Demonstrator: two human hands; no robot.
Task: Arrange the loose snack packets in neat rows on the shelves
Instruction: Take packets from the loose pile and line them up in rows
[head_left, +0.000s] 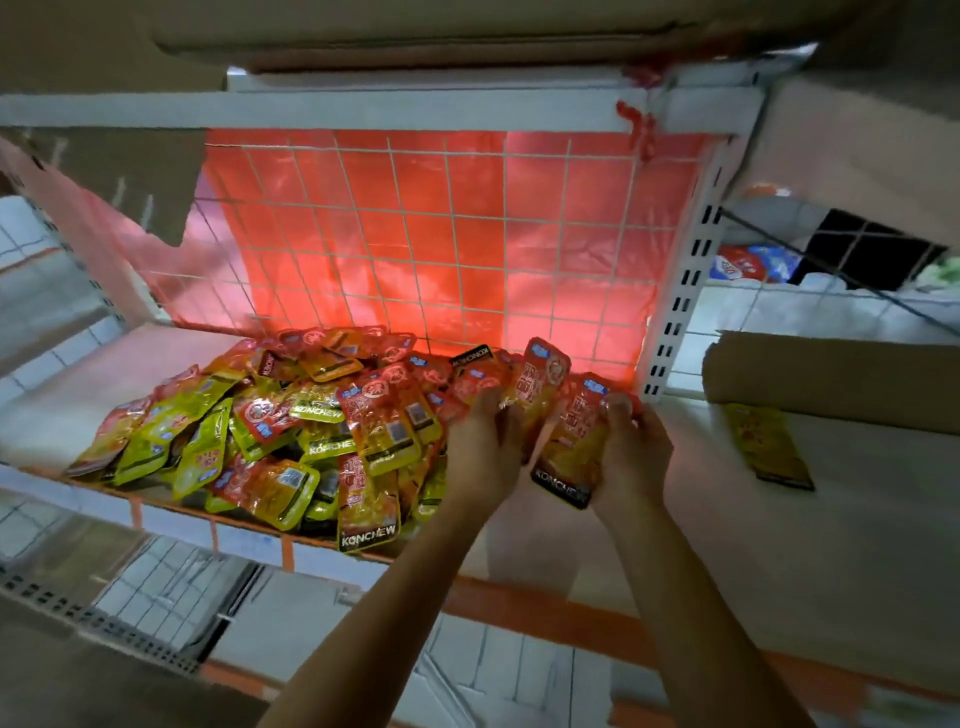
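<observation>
Head view: a heap of loose red and yellow-green foil snack packets (291, 431) lies on the white metal shelf (701, 519). It covers the shelf's left and middle part, from the near edge back to the white wire grid (415, 234) at the far side. A red plastic sheet (597, 208) hangs behind that grid.

At the heap's right edge the right hand (628, 457) grips a red-orange foil packet with a black band (571, 447), thumb on top and fingers curled round its right side; the packet is tilted, black end nearest. Just left of it the left hand (483, 452) rests on the heap with fingers curled against an upright red packet (543, 379); whether it pinches that packet cannot be told.

Well to the right, a single yellow packet (769, 447) lies flat on the shelf, its far end under a brown cardboard box (841, 384). A white slotted upright post (680, 291) stands at the grid's right end.
</observation>
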